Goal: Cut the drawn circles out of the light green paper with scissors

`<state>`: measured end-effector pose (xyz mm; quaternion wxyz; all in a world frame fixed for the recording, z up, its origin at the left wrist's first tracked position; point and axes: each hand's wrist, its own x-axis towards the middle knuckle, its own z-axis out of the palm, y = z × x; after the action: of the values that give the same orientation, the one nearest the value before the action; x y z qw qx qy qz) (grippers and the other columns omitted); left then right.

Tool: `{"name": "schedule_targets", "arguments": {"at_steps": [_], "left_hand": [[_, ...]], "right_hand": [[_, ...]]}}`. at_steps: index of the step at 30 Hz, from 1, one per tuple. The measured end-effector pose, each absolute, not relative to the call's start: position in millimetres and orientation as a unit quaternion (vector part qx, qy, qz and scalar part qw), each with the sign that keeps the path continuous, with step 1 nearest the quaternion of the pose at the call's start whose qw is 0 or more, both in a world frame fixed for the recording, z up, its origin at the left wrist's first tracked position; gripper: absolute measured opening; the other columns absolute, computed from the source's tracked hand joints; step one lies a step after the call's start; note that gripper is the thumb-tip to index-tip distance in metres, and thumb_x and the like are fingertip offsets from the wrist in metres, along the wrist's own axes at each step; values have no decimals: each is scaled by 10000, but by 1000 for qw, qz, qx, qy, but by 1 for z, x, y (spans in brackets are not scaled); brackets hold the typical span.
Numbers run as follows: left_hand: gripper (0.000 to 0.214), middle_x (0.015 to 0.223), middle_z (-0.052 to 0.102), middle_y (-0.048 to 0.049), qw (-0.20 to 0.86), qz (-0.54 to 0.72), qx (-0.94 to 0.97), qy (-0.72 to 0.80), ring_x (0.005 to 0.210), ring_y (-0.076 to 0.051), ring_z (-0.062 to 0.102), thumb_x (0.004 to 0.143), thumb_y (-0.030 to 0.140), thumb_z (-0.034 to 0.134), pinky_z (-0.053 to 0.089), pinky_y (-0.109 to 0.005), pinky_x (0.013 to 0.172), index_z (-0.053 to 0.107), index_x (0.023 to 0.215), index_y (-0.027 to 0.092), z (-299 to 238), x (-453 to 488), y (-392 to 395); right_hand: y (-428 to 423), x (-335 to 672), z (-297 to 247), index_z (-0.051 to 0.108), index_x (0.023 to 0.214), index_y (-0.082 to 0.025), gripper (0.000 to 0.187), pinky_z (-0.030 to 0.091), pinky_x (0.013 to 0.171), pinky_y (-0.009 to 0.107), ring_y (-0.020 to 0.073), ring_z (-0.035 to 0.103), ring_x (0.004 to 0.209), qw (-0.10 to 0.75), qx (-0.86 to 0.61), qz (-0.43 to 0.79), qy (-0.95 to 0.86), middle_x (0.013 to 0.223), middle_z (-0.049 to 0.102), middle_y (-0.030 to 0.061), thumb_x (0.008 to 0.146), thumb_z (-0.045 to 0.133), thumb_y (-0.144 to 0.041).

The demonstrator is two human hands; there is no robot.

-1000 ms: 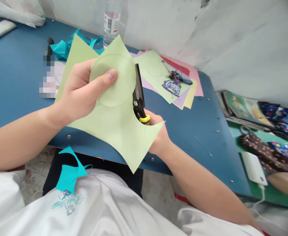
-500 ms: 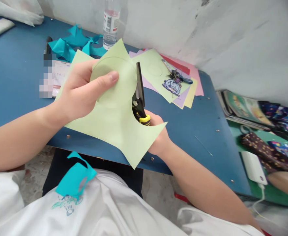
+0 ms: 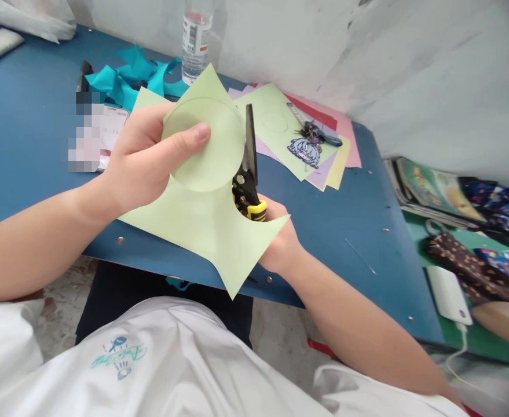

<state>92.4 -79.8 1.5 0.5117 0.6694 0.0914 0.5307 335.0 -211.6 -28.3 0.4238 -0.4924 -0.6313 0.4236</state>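
Observation:
My left hand (image 3: 143, 156) pinches a sheet of pale green paper (image 3: 202, 231), its thumb pressed on a round part (image 3: 211, 159) marked by a curved pencil line along the top. The lower right of that disc is cut along its curve, and the sheet bends away beneath it. My right hand (image 3: 280, 234), partly behind the paper, is closed around black-and-yellow scissors (image 3: 249, 162). Their dark blades point up along the disc's right edge; one blade shows plainly. Most of the right fingers are hidden by the sheet.
Behind the paper lie teal paper scraps (image 3: 128, 81), a phone (image 3: 113, 124) and a water bottle (image 3: 196, 43). Coloured sheets (image 3: 275, 124) with a keychain (image 3: 304, 150) on top are at the back right. A power bank (image 3: 449, 295) and another person's arm (image 3: 504, 321) are at the right.
The teal scrap over my shirt has dropped away; a bit of teal now shows below the table edge. The scissor blades have shifted slightly up and right beside the disc.

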Motion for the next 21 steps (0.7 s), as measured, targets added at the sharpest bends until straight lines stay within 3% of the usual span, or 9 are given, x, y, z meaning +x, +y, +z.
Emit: {"name": "schedule_targets", "arguments": {"at_steps": [3,7,10,16,21], "left_hand": [[531,855,763,-47,513,529,671,83,718,-175,775,1155,628,1026,584,-282,578,852,962,166,6,92,-85],[545,848,764,-46,512,526,675,74,713,-170,752,1115,638,1067,572,-280,564,835,954,172,3,91,-86],[523,857,734,-32,509,530,673,87,739,-153,726,1138,606,1055,544,-275,601,808,949,186,2,91,-87],[597,802,650,5,446,550,704,60,637,-96,612,1189,639,980,438,-237,519,704,903,193,-1,92,-81],[582,842,581,27,408,568,713,53,703,-67,561,1223,623,927,448,-223,639,708,907,186,-7,95,-76]], "right_hand": [[-211,336,-26,846,1052,-289,293,676,830,415,272,774,892,432,-482,460,-608,988,859,42,917,969,-518],[-211,336,-25,841,1048,-274,227,654,844,412,261,753,889,431,-488,455,-608,929,829,21,893,922,-420],[-212,335,-25,837,1045,-266,222,656,840,407,257,752,891,431,-486,461,-605,931,823,20,894,897,-417],[-212,335,-26,826,1050,-284,230,665,849,422,260,746,886,433,-490,467,-595,956,823,26,891,896,-434],[-212,335,-26,804,989,-301,214,666,836,423,258,729,868,435,-491,465,-595,943,802,25,868,915,-438]]}}
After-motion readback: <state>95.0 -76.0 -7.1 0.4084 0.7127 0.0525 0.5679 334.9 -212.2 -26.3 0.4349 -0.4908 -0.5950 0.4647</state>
